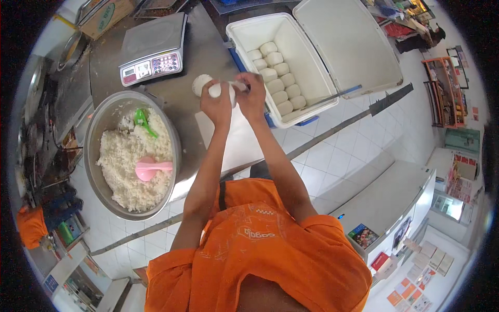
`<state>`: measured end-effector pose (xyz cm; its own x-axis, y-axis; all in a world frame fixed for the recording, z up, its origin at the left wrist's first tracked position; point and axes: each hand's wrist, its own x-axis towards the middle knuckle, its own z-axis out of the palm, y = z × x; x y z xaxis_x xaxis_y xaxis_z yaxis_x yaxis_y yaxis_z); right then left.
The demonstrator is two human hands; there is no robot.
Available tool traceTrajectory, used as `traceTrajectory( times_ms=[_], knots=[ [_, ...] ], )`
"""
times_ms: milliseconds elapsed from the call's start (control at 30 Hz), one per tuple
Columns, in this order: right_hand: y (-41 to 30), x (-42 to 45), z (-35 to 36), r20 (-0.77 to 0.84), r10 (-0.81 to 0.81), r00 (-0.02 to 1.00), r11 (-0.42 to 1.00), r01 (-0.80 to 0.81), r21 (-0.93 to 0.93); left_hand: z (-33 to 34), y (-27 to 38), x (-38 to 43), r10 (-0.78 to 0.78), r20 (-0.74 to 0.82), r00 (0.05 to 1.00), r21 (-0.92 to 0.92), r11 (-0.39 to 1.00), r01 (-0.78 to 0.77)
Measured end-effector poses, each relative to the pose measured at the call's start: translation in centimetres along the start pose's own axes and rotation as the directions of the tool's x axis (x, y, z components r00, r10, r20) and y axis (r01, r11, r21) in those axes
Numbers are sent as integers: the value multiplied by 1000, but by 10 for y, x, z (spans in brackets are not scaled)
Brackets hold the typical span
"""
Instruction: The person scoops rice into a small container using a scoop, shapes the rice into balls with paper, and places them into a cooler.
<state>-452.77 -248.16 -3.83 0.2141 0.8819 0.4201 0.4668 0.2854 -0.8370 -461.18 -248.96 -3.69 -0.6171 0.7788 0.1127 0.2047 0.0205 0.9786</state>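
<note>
My left hand [217, 103] is curled around a smooth white rounded bundle [215, 91] above the steel table. At its right side my right hand [251, 95] pinches a white, twisted-looking end of the wrapping [238, 85]; the fingers there are blurred. Just beyond my left fingers is a round white thing [201, 82], possibly a cup of rice. To the left stands a large metal basin [89, 163] of cooked white rice [121, 167]. A pink scoop [146, 168] and a green scoop [143, 123] rest in the rice.
Right of my hands, an open cooler box [317, 58] holds several white rounded bundles [278, 78]; its lid [347, 46] is swung back to the right. A digital scale [154, 45] stands at the back left. The steel table [206, 43] has a long front edge. Beyond is tiled floor [331, 152].
</note>
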Motion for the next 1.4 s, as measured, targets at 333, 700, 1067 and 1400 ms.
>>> traceTrajectory(
  times_ms=[333,700,1067,1400],
  knots=[
    [125,89,-78,653,374,659,551,-724,415,153,12,-7,99,16,995,78,992,-100],
    [384,206,43,896,271,351,649,620,-440,88,-34,-20,105,-69,992,217,972,-88],
    [417,226,68,929,366,44,733,601,-318,9,-117,19,175,-18,984,682,722,-116],
    [106,40,-44,810,248,531,529,-775,346,11,-118,64,-145,167,975,529,848,35]
  ],
)
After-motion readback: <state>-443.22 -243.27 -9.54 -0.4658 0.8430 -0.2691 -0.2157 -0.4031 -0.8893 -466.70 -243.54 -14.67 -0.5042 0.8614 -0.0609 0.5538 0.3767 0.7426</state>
